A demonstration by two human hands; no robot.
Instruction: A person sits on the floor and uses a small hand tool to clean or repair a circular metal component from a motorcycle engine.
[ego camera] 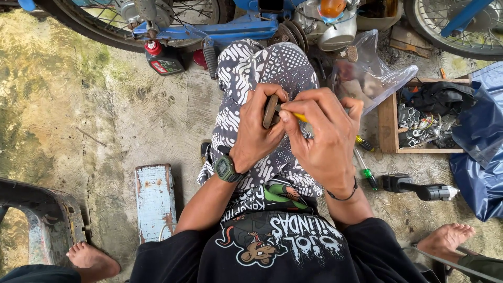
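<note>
My left hand (257,128) grips a small round brown metal part (271,111), held on edge over my knee. My right hand (322,133) pinches a thin tool with a yellow handle (299,117), and its tip touches the round part. Both hands are close together above my lap, which is covered by black-and-white patterned cloth (246,68). A dark watch sits on my left wrist and a thin black band on my right wrist.
A blue motorcycle (246,23) stands ahead, with an oil bottle (162,60) under it. A wooden box of parts (424,118), a clear plastic bag (369,76), screwdrivers (367,170) and a black power tool (419,188) lie at right. A pale blue low stool (154,202) is at left.
</note>
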